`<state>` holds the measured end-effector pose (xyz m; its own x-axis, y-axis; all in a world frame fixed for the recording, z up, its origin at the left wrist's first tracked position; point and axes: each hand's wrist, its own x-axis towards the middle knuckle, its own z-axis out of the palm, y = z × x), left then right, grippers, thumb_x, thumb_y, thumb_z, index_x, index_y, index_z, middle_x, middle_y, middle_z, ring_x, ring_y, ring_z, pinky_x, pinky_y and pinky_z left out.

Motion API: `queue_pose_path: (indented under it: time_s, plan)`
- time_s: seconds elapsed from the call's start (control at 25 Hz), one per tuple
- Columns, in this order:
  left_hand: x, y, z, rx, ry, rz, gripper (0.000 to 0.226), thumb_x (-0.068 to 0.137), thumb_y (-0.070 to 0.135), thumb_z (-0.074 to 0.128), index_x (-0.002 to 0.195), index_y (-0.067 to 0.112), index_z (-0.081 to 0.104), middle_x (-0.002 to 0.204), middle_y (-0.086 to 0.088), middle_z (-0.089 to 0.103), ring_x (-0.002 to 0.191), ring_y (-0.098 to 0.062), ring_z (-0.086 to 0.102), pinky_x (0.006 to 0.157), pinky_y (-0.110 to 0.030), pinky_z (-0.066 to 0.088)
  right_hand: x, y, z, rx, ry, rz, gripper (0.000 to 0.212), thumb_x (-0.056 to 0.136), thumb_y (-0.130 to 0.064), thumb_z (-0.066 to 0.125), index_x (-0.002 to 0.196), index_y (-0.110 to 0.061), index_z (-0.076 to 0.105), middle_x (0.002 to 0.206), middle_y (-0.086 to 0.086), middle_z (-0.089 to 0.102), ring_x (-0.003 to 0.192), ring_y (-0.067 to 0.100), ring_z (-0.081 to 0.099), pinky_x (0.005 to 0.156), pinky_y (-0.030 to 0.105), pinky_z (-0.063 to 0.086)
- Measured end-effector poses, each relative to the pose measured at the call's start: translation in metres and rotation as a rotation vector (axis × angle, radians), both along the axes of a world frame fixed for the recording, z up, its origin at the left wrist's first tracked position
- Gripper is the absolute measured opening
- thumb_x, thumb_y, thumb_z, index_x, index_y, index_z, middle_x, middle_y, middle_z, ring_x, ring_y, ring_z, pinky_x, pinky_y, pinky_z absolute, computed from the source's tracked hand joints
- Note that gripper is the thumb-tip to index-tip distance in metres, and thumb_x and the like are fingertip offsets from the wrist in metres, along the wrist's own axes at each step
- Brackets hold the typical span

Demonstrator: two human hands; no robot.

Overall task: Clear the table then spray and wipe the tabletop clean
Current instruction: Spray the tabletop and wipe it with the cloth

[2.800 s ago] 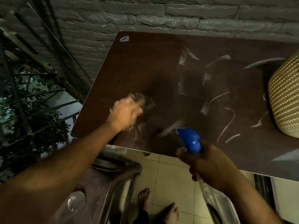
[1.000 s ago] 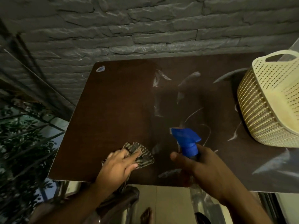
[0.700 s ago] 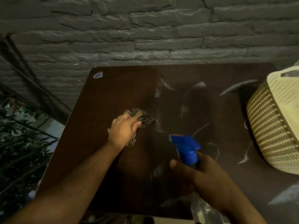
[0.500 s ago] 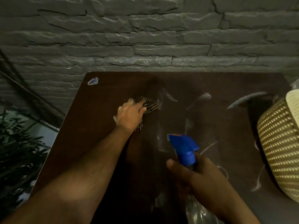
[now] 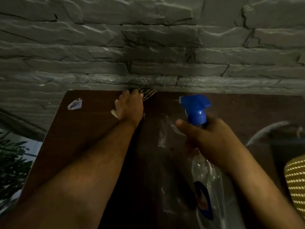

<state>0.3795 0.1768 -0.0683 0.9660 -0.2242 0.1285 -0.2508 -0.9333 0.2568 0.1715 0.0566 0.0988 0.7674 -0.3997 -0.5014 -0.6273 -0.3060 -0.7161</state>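
The wiping step is in hand: toward ten o'clock on the tabletop point(image 5: 92, 138) a small pale scrap point(image 5: 74, 104) lies unwiped, and at twelve o'clock the left hand point(image 5: 129, 108) presses a striped cloth point(image 5: 147, 93) against the far edge by the stone wall point(image 5: 148, 47). At two o'clock the right hand point(image 5: 212, 139) grips the spray bottle point(image 5: 196, 108), nozzle pointing left; a woven basket point(image 5: 295, 184) sits at four o'clock. Next, I judge, the cloth should sweep the streaks near centre and the scrap.
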Motion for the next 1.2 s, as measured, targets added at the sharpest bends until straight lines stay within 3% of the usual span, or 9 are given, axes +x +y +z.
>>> queue_pose_path:
  time_s: [0.16, 0.44, 0.6, 0.84, 1.0, 1.2]
  plan:
    - [0.002, 0.001, 0.000, 0.008, 0.008, -0.003, 0.036, 0.101, 0.040, 0.035, 0.122, 0.019, 0.055, 0.116, -0.014, 0.056, 0.103, -0.030, 0.055, 0.084, -0.042, 0.040, 0.011, -0.014, 0.002, -0.037, -0.058, -0.100, 0.031, 0.084, -0.047, 0.063, 0.095, -0.019, 0.057, 0.066, 0.005, 0.069, 0.044, 0.008, 0.062, 0.045, 0.019, 0.046]
    - [0.001, 0.002, 0.004, 0.005, 0.035, -0.022, 0.035, 0.101, 0.040, 0.037, 0.121, 0.018, 0.055, 0.116, -0.016, 0.056, 0.105, -0.032, 0.054, 0.085, -0.043, 0.038, -0.012, -0.023, 0.009, 0.100, -0.093, -0.257, 0.026, 0.086, -0.033, 0.065, 0.101, -0.014, 0.055, 0.067, 0.013, 0.066, 0.051, 0.021, 0.065, 0.054, 0.031, 0.057]
    - [0.000, 0.007, 0.007, 0.001, 0.061, -0.072, 0.033, 0.100, 0.039, 0.039, 0.122, 0.018, 0.054, 0.119, -0.017, 0.055, 0.107, -0.034, 0.052, 0.086, -0.044, 0.039, -0.036, -0.012, 0.012, 0.083, -0.003, -0.162, 0.024, 0.086, -0.034, 0.065, 0.100, -0.017, 0.057, 0.066, 0.008, 0.066, 0.046, 0.012, 0.062, 0.048, 0.023, 0.050]
    - [-0.026, 0.013, 0.010, 0.000, 0.130, -0.078, 0.038, 0.100, 0.040, 0.038, 0.130, 0.020, 0.052, 0.125, -0.017, 0.052, 0.113, -0.034, 0.049, 0.092, -0.044, 0.037, -0.080, 0.012, 0.009, 0.078, 0.144, -0.069, 0.022, 0.082, -0.045, 0.067, 0.096, -0.032, 0.055, 0.074, 0.003, 0.069, 0.053, 0.012, 0.063, 0.059, 0.032, 0.053]
    - [-0.049, 0.018, 0.011, 0.009, 0.126, -0.069, 0.040, 0.100, 0.041, 0.037, 0.133, 0.021, 0.049, 0.127, -0.017, 0.051, 0.115, -0.034, 0.049, 0.093, -0.045, 0.038, -0.107, 0.021, 0.010, 0.076, 0.152, -0.047, 0.022, 0.080, -0.048, 0.067, 0.092, -0.032, 0.057, 0.074, -0.001, 0.069, 0.062, 0.012, 0.066, 0.066, 0.032, 0.054]
    - [-0.068, 0.023, 0.009, 0.014, 0.125, -0.076, 0.042, 0.100, 0.042, 0.037, 0.136, 0.023, 0.047, 0.126, -0.017, 0.051, 0.116, -0.033, 0.049, 0.094, -0.046, 0.040, -0.126, 0.020, 0.017, 0.059, 0.100, -0.084, 0.018, 0.081, -0.045, 0.067, 0.090, -0.033, 0.058, 0.070, -0.001, 0.071, 0.053, 0.009, 0.063, 0.058, 0.026, 0.049]
